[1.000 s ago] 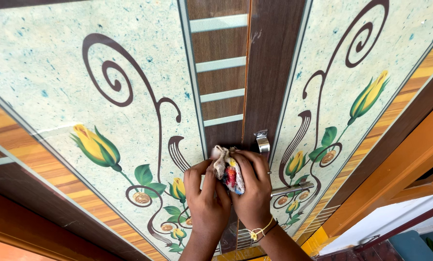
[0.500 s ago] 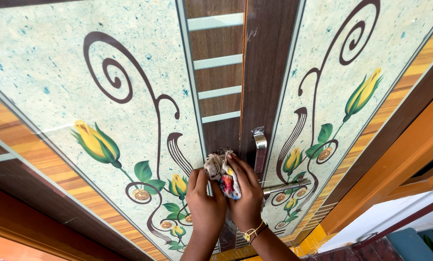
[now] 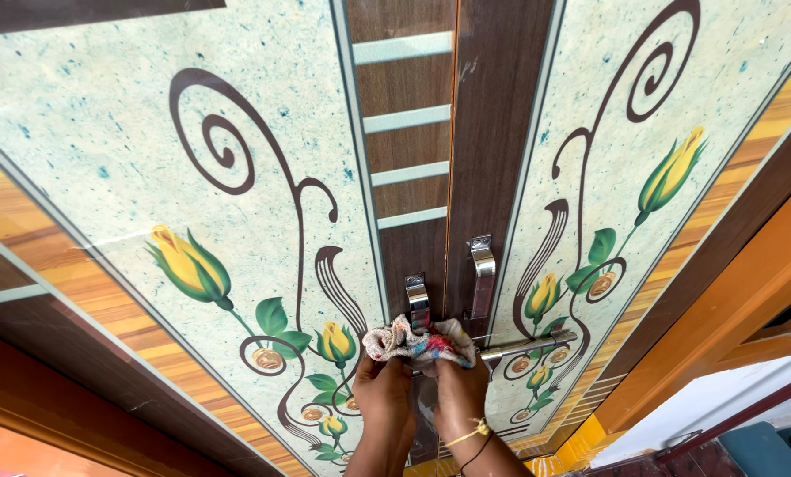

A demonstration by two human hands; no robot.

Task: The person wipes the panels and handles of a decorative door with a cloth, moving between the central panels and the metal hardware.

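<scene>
Glossy double doors fill the head view, seen from low and close so that they seem to lean overhead. Each leaf carries a pale speckled panel printed with brown scrollwork, yellow rosebuds and green leaves, bordered by orange wood-grain bands; a dark brown centre strip with pale horizontal bars runs down where the two leaves meet.

Low on that strip sit two upright steel pull handles, the left handle and the right handle, one on each leaf. Just below them a steel latch bar lies across toward the right-hand panel.

Both hands are raised side by side at the bottom of the strip. The left hand and the right hand are each closed around a crumpled cloth, off-white with red and blue patches, bunched between them and pressed against the door just under the left handle and beside the inner end of the latch bar. Gripping it in a wad with two hands lets the fabric bear firmly on the metal fittings. A yellow thread band circles the right wrist.

At lower right, beyond the door frame, a pale wall and a bluish object show.
</scene>
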